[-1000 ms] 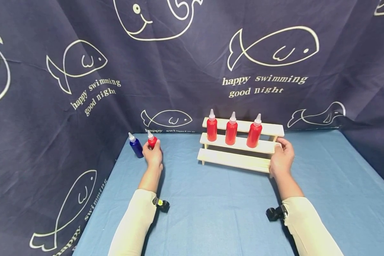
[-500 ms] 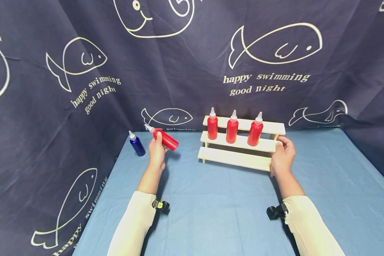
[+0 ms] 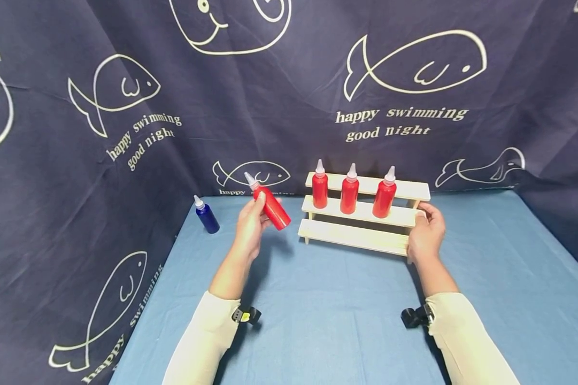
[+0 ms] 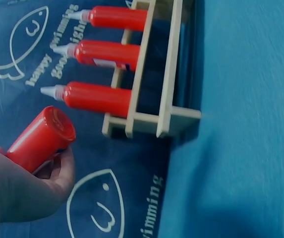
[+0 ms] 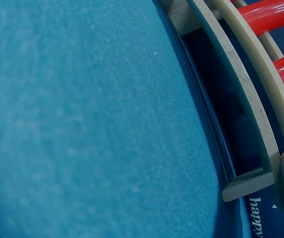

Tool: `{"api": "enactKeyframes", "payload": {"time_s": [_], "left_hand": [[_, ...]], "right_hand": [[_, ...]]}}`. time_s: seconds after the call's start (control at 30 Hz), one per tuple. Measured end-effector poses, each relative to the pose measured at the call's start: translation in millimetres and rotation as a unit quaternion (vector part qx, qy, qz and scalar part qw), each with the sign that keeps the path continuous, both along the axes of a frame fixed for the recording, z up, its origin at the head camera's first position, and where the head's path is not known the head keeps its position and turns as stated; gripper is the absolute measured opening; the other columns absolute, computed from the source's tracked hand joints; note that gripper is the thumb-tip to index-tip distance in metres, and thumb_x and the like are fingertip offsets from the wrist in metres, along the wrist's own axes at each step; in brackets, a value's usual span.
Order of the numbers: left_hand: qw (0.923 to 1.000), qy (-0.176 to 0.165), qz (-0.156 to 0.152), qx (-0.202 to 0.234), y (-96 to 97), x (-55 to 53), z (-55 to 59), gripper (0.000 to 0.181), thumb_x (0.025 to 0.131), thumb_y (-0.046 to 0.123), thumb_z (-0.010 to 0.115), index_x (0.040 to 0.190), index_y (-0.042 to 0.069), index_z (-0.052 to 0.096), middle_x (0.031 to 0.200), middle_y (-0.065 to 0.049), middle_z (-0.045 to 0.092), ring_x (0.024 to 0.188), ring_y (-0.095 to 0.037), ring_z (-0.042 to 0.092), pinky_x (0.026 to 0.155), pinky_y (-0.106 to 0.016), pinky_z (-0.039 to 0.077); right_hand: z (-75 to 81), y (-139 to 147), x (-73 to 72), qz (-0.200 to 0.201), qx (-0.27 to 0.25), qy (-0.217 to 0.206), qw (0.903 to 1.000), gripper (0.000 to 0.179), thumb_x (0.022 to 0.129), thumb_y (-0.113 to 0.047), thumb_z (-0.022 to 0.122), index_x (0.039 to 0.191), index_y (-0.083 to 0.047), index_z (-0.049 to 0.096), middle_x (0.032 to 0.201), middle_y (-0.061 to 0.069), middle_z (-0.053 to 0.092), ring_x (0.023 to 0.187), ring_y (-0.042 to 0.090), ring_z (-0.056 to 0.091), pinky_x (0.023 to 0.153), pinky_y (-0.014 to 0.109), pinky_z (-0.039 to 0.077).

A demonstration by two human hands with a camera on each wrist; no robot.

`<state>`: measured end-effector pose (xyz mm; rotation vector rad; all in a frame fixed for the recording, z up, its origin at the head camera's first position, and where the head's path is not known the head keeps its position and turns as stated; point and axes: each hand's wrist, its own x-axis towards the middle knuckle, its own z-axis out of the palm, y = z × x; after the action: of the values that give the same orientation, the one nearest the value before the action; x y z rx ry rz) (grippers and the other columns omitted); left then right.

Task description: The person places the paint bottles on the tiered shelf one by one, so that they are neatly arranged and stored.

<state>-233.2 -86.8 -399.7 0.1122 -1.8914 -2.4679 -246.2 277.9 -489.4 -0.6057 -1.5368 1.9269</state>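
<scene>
My left hand (image 3: 248, 229) grips a red squeeze bottle (image 3: 273, 209) with a pale nozzle cap. The bottle hangs tilted above the table, nozzle up and to the left; its round base shows in the left wrist view (image 4: 61, 124). On the middle step of a three-tier wooden rack (image 3: 351, 237) stand a left red bottle (image 3: 320, 192), a centre red bottle (image 3: 349, 197) and a right red bottle (image 3: 384, 201). My right hand (image 3: 426, 235) holds the rack's right end, thumb in front. Only a sliver of that hand shows in the right wrist view.
A dark blue squeeze bottle (image 3: 207, 218) with a similar cap stands at the table's back left. Blue cloth covers the table (image 3: 317, 315). A navy curtain (image 3: 279, 117) with fish drawings hangs behind the rack and along the left side.
My left hand has lifted the red bottle from beside the blue one, tipped it, and carried it right towards the rack. The right hand stays on the rack's end.
</scene>
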Motion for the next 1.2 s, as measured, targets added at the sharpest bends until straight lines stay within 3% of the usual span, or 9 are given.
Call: {"api": "enactKeyframes", "payload": {"time_s": [0.17, 0.27, 0.5, 0.6, 0.73, 0.93, 1.2], "left_hand": [[0.9981, 0.017, -0.05, -0.031, 11.7, 7.5, 2.4, 0.041, 0.111, 0.027, 0.052, 0.137, -0.003, 0.061, 0.132, -0.024, 0.072, 0.09, -0.006, 0.076, 0.083, -0.026, 0.059], [0.9967, 0.023, -0.066, -0.04, 18.9, 9.9, 1.2, 0.037, 0.11, 0.024, 0.055, 0.134, -0.003, 0.061, 0.132, -0.026, 0.072, 0.09, -0.006, 0.077, 0.082, -0.027, 0.06], [0.9961, 0.025, -0.071, -0.047, 29.3, 11.1, -5.7, 0.03, 0.106, 0.018, 0.06, 0.13, -0.001, 0.058, 0.132, -0.03, 0.071, 0.092, -0.01, 0.077, 0.081, -0.029, 0.061], [0.9954, 0.025, -0.066, -0.065, 32.8, 11.7, -7.3, 0.033, 0.103, 0.017, 0.063, 0.131, -0.001, 0.059, 0.124, -0.021, 0.074, 0.093, -0.01, 0.073, 0.081, -0.031, 0.061], [0.9936, 0.026, -0.051, -0.098, 37.4, 10.8, -11.0, 0.036, 0.101, 0.017, 0.067, 0.131, -0.002, 0.063, 0.117, -0.01, 0.067, 0.09, -0.01, 0.068, 0.079, -0.032, 0.063], [0.9871, 0.043, -0.045, -0.148, 41.9, 10.9, -18.4, 0.037, 0.098, 0.014, 0.071, 0.13, -0.002, 0.066, 0.12, -0.016, 0.068, 0.087, -0.007, 0.067, 0.082, -0.028, 0.061], [0.9823, 0.072, -0.062, -0.161, 48.5, 12.4, -21.5, 0.039, 0.098, 0.01, 0.071, 0.135, -0.002, 0.065, 0.127, -0.02, 0.068, 0.095, -0.01, 0.07, 0.083, -0.018, 0.057]], "right_hand": [[-0.2, -2.4, -1.1, 0.0, -0.006, 0.012, 0.9999, 0.026, 0.105, 0.004, 0.048, 0.11, -0.015, 0.066, 0.098, -0.006, 0.055, 0.092, 0.006, 0.052, 0.081, 0.014, 0.045], [-0.5, -3.2, -0.6, 0.002, -0.008, 0.011, 0.9999, 0.027, 0.105, 0.004, 0.047, 0.11, -0.014, 0.066, 0.098, -0.006, 0.055, 0.092, 0.006, 0.052, 0.081, 0.014, 0.045], [-2.4, -2.0, 0.2, 0.004, -0.003, 0.008, 1.0, 0.027, 0.105, 0.005, 0.046, 0.115, -0.011, 0.066, 0.1, -0.006, 0.055, 0.095, 0.006, 0.052, 0.084, 0.014, 0.045], [-1.5, -0.7, 0.1, 0.008, 0.001, 0.001, 1.0, 0.027, 0.105, 0.004, 0.046, 0.115, -0.012, 0.065, 0.101, -0.007, 0.055, 0.096, 0.006, 0.052, 0.086, 0.016, 0.045], [-0.3, -0.3, -0.1, 0.009, -0.006, 0.007, 0.9999, 0.029, 0.105, 0.004, 0.046, 0.109, -0.018, 0.064, 0.1, -0.007, 0.054, 0.096, 0.007, 0.052, 0.086, 0.018, 0.045], [-0.2, -1.3, 0.2, 0.006, -0.004, 0.013, 0.9999, 0.028, 0.105, 0.003, 0.047, 0.109, -0.018, 0.064, 0.099, -0.006, 0.054, 0.093, 0.006, 0.051, 0.082, 0.015, 0.045], [-2.6, -0.4, -1.0, 0.005, -0.011, 0.014, 0.9998, 0.026, 0.106, 0.003, 0.047, 0.109, -0.017, 0.064, 0.099, -0.006, 0.055, 0.093, 0.006, 0.053, 0.081, 0.014, 0.046]]}}
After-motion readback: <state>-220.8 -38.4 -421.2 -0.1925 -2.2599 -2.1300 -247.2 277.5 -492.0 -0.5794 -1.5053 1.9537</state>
